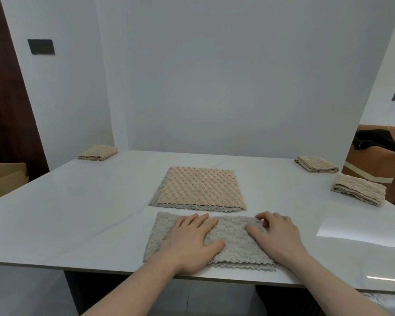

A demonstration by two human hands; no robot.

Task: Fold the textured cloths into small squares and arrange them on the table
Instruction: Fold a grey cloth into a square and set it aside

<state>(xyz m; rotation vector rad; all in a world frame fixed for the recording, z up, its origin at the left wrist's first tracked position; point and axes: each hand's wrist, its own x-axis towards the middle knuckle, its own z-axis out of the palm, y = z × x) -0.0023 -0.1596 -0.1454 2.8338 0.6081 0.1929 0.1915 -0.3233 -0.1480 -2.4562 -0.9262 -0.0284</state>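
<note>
A grey textured cloth (234, 238), folded once into a wide rectangle, lies at the near edge of the white table (78, 213). My left hand (192, 241) presses flat on its left half with straight fingers. My right hand (276, 236) rests on its right half, with the fingertips bent at the far right corner. Beyond it, unfolded cloths (201, 189) lie stacked, beige on top of grey. Small folded beige squares sit at the far left corner (97, 152), the far right corner (316, 164) and the right edge (358, 189).
A white wall panel stands behind the table. A cardboard box (5, 179) sits left of the table. At the right, a dark garment (376, 137) hangs over brown furniture.
</note>
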